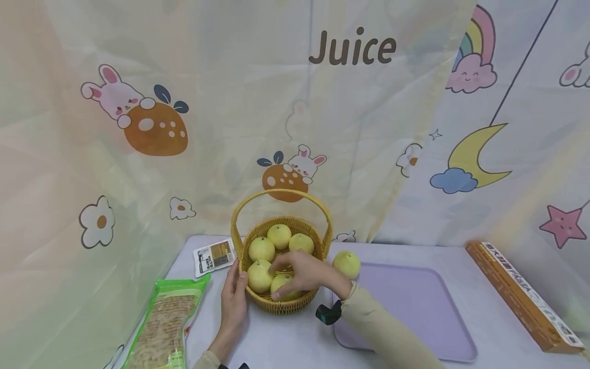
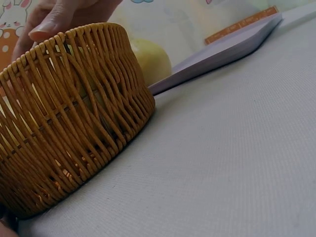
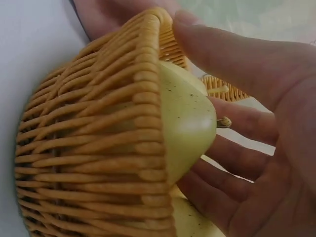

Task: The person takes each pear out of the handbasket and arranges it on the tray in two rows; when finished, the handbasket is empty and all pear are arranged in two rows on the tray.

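Where the right fingers (image 3: 242,159) spread, a pear (image 3: 190,121) lies just beneath, inside the basket (image 3: 98,148).

Basket (image 1: 282,307) of pears (image 1: 278,237) on the counter (image 1: 267,341), tray (image 1: 410,307) to the right
Inside the basket, three pears lie toward the back and two toward the front. Another pear (image 1: 346,264) is right of the basket, at the tray's back left corner; whether on it or just beside it cannot be told. Right of the tray, a box (image 1: 523,297) runs from back to front. A packet (image 1: 214,257) lies just left of the basket, with a bag (image 1: 161,325) in front of it. Of the hands, the left (image 1: 234,297) is at the basket's left side, the right (image 1: 304,271) over its front right part. Cloth (image 1: 258,102) hangs behind the counter.
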Tool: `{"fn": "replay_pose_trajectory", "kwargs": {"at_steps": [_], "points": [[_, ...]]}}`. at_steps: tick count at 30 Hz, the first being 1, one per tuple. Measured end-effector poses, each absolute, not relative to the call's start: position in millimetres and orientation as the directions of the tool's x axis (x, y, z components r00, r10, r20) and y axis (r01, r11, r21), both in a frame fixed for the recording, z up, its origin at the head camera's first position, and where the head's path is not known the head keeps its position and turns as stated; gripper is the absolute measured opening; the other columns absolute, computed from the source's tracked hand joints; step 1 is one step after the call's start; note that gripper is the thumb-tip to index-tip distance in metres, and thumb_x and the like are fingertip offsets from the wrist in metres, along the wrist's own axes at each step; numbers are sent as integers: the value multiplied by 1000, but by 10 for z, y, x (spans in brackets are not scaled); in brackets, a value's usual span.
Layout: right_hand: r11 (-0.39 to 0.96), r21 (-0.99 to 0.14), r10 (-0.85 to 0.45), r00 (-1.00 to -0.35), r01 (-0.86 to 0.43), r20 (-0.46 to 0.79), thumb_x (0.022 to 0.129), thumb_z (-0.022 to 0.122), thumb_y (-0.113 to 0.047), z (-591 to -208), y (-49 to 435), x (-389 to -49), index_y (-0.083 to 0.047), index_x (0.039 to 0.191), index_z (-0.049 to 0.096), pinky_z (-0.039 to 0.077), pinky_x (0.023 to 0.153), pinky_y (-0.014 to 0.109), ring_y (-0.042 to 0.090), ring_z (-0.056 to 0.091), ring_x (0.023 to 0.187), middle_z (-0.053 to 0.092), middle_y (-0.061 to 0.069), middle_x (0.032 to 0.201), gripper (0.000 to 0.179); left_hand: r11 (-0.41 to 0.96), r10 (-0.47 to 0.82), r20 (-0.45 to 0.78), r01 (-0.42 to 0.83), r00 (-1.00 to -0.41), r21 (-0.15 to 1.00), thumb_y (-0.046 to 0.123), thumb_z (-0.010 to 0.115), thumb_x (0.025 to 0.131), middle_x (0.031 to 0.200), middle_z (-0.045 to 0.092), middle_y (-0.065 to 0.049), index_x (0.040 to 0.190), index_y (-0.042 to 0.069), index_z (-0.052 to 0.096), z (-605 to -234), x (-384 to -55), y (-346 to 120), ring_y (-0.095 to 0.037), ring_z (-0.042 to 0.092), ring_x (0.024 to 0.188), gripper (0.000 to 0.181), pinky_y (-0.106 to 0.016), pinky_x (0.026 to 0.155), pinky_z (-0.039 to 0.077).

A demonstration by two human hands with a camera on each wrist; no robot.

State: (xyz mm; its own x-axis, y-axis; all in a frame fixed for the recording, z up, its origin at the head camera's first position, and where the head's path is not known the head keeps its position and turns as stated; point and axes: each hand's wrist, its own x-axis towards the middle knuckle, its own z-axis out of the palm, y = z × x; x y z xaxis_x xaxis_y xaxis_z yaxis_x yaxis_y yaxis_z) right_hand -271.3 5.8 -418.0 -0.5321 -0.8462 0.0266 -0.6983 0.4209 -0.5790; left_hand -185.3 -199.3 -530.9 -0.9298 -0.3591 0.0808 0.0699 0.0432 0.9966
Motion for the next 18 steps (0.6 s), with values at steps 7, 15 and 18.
{"fn": "replay_pose_trajectory", "kwargs": {"at_steps": [7, 15, 18], "points": [[440, -547, -867, -496, -712, -52, 82, 94, -38, -4102, 49, -2752, -9, 128, 75, 58, 106, 31, 17, 69, 123, 77, 5, 129, 57, 45, -363, 77, 65, -929, 997, 37, 46, 115, 178, 21, -10, 170, 18, 26, -5302, -1839, -1988, -34, 18, 165, 61, -54, 136, 17], [475, -537, -867, -477, -697, -147, 81, 95, -35, -4021, 15, -2801, -12, 125, 76, 55, 105, 24, 12, 69, 121, 77, 0, 127, 53, 39, -367, 81, 72, -927, 997, 35, 46, 115, 177, 22, -11, 169, 17, 26, -5308, -1840, -1982, -33, 19, 165, 61, -53, 136, 18], [486, -532, -863, -477, -693, -167, 79, 96, -33, -4007, 13, -2803, -13, 124, 77, 54, 105, 22, 10, 68, 122, 77, -2, 127, 53, 42, -370, 84, 74, -925, 996, 34, 46, 115, 177, 23, -12, 169, 17, 27, -5307, -1838, -1977, -34, 20, 164, 60, -53, 135, 19]]}}
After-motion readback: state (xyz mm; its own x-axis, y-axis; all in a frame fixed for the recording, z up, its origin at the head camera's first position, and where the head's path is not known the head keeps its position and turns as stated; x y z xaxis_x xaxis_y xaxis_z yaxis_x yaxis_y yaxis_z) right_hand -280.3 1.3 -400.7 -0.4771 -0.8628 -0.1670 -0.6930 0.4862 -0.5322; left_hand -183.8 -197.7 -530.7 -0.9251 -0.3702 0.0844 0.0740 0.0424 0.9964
